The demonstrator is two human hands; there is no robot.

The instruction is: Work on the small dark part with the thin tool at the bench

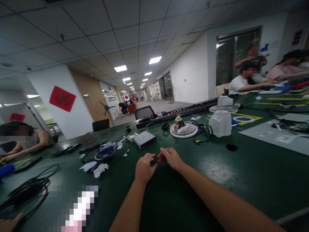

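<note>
My left hand (145, 167) is closed around a small black cylindrical part (154, 160), its round end facing right. Close beside it, my right hand (172, 158) has its fingers drawn together near that end. Whether the right fingers touch the part or pinch something small cannot be made out. Both hands are over the dark green table (188, 199). Just beyond them lies a grey box-shaped device (145, 140). A round white fan grille (184, 129) with a motor on it sits behind my right hand.
A white plastic housing (220, 124) and a black cable (204, 137) stand to the right, near a small black piece (231, 147). On the left are crumpled tissue (100, 170), a bundle of blue items (106, 150) and coiled black cables (31, 187). Other people sit around the table.
</note>
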